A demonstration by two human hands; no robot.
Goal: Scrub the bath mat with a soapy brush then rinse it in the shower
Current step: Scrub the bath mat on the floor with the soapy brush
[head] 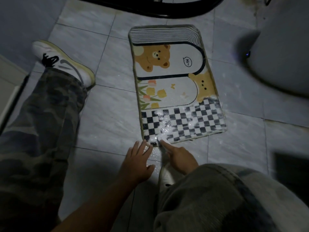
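Observation:
The bath mat (168, 84), printed with bears, tulips and a black-and-white checkered band, lies flat on the tiled floor. White soap foam (161, 129) streaks the checkered band down to the near edge. My left hand (138, 162) lies flat with spread fingers, its fingertips on the mat's near left corner. My right hand (179, 157) is at the near edge in the foam, fingers tapering around a pale thing that looks like the brush (163, 142); most of it is hidden under the hand.
My left leg and white shoe (63, 61) stretch out to the left of the mat; my right knee and shoe (166, 178) are just behind my hands. A pale toilet base (275, 52) stands at the right, a dark curved object (167, 7) beyond the mat.

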